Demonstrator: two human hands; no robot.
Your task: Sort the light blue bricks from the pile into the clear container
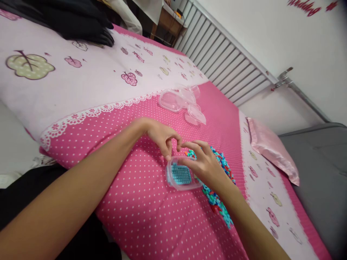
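Just in front of me sits a clear plastic container (187, 187), with light-blue small pieces (181, 175) packed in neat rows inside. My left hand (162, 139) is bent at its far left corner, fingers curled and a fingertip on the rim. Over the container's right side arches my right hand (204, 162), its fingers apart and its thumb across the opening. The right index fingertip comes close to the left fingers; I see nothing between them. Beside and partly beneath my right hand lies a loose pile of small plastic pieces (213, 198), mostly turquoise with red and dark blue.
Several clear plastic containers or lids (180, 99) lie farther off on the pink dotted bedspread (141, 202). A pink satin pillow (271, 150) rests at right, near a grey headboard (322, 162). Black clothing (73, 21) lies at upper left. A metal railing (225, 50) borders the far side.
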